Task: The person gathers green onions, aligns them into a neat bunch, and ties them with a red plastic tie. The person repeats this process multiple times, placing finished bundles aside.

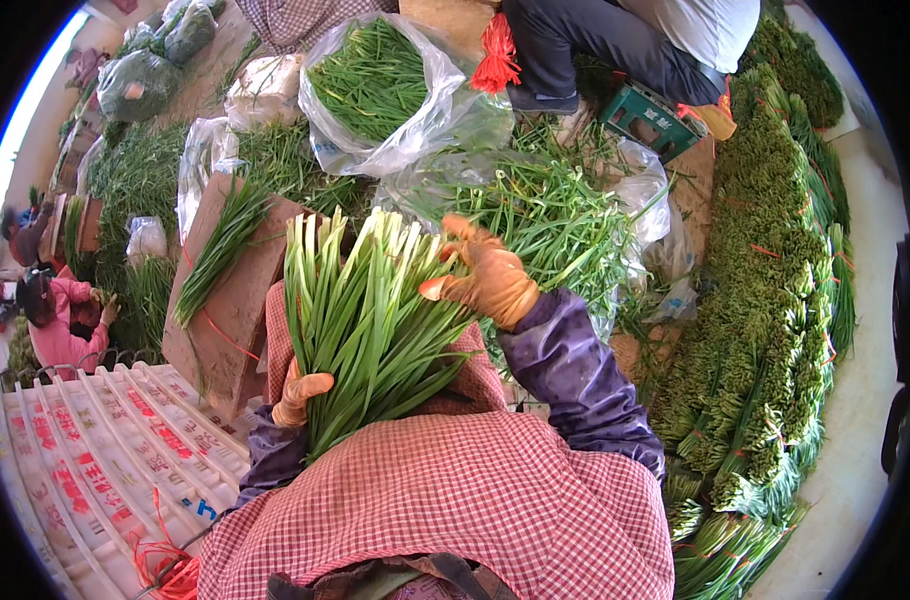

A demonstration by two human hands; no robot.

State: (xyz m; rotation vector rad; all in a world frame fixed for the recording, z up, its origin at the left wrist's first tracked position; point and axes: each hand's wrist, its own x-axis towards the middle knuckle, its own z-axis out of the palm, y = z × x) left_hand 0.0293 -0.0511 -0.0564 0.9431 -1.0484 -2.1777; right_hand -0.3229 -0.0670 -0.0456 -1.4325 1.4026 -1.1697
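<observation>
A thick bunch of flat green garlic chives (pixel 380 322) lies across my lap, its pale cut ends pointing away from me. My left hand (pixel 302 394), in an orange glove, grips the bunch at its lower left side. My right hand (pixel 492 274), gloved the same way, is at the upper right edge of the bunch with its fingers apart; whether it pinches a stalk I cannot tell. To the left, a smaller bunch of chives (pixel 222 247) rests on a brown wooden board (pixel 233 360), with a red tie strand (pixel 226 337) beside it.
Loose chives (pixel 552 217) lie ahead on plastic. Beyond stands an open plastic bag (pixel 443 120) of chives, near red ties (pixel 496 56) and a green crate (pixel 650 124). Tied bunches (pixel 762 300) are piled right. A person sits ahead; people work far left. White ribbed crates (pixel 109 450) stand lower left.
</observation>
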